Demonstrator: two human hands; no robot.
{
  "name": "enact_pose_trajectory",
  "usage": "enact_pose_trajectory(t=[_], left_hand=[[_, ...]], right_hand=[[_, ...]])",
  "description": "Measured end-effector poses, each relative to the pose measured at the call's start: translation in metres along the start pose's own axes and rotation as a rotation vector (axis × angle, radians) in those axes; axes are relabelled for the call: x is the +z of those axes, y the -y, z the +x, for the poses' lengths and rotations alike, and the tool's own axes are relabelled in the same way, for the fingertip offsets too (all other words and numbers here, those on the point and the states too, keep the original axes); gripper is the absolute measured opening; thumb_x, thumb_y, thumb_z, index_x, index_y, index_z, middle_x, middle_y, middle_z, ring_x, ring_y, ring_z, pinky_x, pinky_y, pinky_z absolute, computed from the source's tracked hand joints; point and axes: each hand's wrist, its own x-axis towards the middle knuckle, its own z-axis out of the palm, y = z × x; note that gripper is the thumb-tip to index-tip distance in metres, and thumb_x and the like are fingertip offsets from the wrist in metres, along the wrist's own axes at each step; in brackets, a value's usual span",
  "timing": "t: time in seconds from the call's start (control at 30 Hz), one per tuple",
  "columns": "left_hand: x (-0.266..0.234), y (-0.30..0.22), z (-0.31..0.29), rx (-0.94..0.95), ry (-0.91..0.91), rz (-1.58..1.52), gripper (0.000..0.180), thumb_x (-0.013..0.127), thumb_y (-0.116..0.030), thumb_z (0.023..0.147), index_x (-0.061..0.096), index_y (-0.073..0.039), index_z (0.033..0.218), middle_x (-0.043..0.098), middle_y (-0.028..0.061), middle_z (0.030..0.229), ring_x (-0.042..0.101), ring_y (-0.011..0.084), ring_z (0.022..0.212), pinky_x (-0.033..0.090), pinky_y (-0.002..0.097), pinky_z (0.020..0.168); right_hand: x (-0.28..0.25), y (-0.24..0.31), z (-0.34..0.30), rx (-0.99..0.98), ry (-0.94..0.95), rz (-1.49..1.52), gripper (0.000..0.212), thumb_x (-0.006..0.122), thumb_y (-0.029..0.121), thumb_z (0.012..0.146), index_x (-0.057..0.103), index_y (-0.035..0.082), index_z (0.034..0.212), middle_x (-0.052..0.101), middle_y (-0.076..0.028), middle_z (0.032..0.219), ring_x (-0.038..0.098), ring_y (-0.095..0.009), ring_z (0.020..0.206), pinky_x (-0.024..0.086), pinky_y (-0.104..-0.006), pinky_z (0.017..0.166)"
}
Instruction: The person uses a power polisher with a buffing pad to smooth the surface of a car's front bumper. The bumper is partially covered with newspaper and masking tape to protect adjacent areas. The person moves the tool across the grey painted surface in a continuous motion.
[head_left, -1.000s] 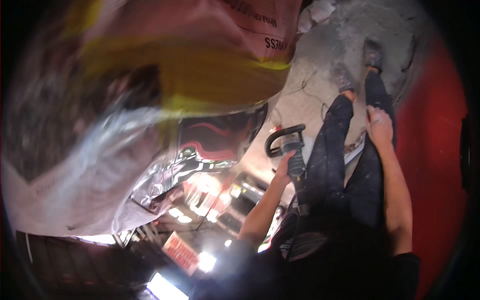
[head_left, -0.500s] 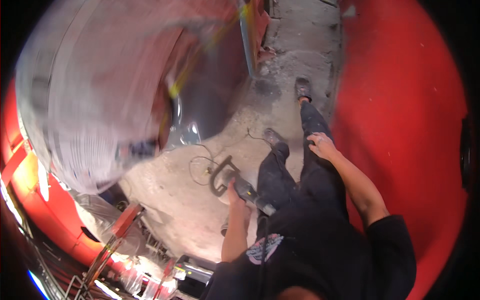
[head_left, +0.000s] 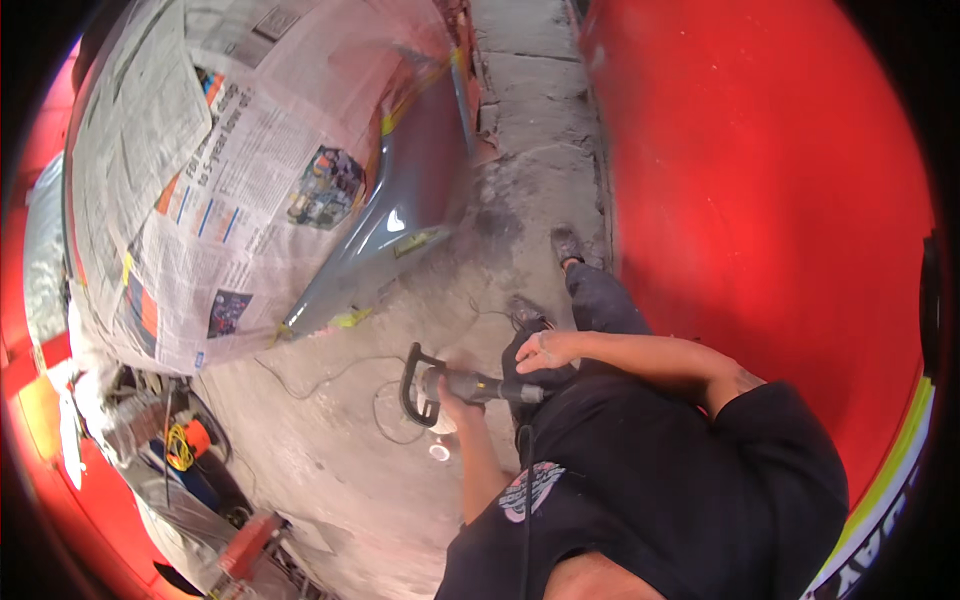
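Note:
My left hand (head_left: 458,408) is wrapped round the body of a corded polisher (head_left: 485,388). It is a dark power tool with a black loop handle at its left end and a pale part beneath; its other end reaches my waist, and its black cord runs over my shirt. My right hand (head_left: 545,352) hangs in front of my thigh near the polisher, fingers loosely bent and apart, holding nothing. Ahead and left stands a car with an exposed grey-blue panel (head_left: 405,190). Newspaper (head_left: 255,150) masks the rest, with yellow tape along the panel's edge.
A red wall (head_left: 740,150) rises close on my right. Cable loops lie across the concrete floor (head_left: 330,430). At the lower left are an orange and yellow cord bundle (head_left: 187,440), a red metal stand (head_left: 245,545) and plastic-wrapped things.
My view has swung to the right, and the masked car shows more sharply. My right hand has come in from the right toward the polisher. The left hand still holds the tool.

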Motion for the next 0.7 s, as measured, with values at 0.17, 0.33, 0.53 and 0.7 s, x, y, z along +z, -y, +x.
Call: enact_pose_trajectory(t=[0.17, 0.33, 0.53, 0.7], left_hand=[[0.017, -0.020, 0.013, -0.155, 0.024, 0.127, 0.045, 0.058, -0.043, 0.095, 0.063, -0.009, 0.124, 0.069, 0.0103, 0.102, 0.069, 0.0318, 0.090, 0.058, 0.0507, 0.079], [0.045, -0.058, 0.029, -0.238, 0.040, 0.320, 0.049, 0.062, -0.047, 0.092, 0.065, -0.010, 0.123, 0.071, 0.0083, 0.096, 0.070, 0.0301, 0.087, 0.058, 0.0498, 0.076], [0.052, -0.097, 0.043, -0.400, -0.192, 0.439, 0.042, 0.064, -0.040, 0.096, 0.062, -0.006, 0.122, 0.068, 0.0093, 0.091, 0.069, 0.0276, 0.075, 0.061, 0.0433, 0.069], [0.124, -0.078, -0.016, -0.470, -0.545, 0.676, 0.025, 0.072, -0.024, 0.089, 0.068, -0.004, 0.105, 0.067, 0.0054, 0.079, 0.069, 0.0222, 0.067, 0.059, 0.0356, 0.059]], right_hand=[[-0.039, -0.047, -0.007, 0.094, -0.217, -0.113, 0.053, 0.071, 0.039, 0.085, 0.071, 0.001, 0.122, 0.075, -0.020, 0.111, 0.072, -0.032, 0.102, 0.055, -0.0394, 0.091], [-0.114, -0.142, -0.004, 0.105, -0.673, 0.000, 0.038, 0.073, 0.029, 0.084, 0.074, 0.002, 0.110, 0.075, -0.019, 0.103, 0.072, -0.030, 0.099, 0.055, -0.0393, 0.088], [-0.212, -0.173, 0.065, 0.143, -0.730, 0.224, 0.035, 0.069, 0.024, 0.087, 0.071, -0.001, 0.112, 0.074, -0.020, 0.094, 0.072, -0.030, 0.089, 0.054, -0.0395, 0.080], [-0.242, -0.216, 0.133, 0.194, -0.474, 0.339, 0.035, 0.065, 0.027, 0.090, 0.071, 0.006, 0.118, 0.072, -0.020, 0.110, 0.069, -0.038, 0.106, 0.053, -0.0450, 0.092]])
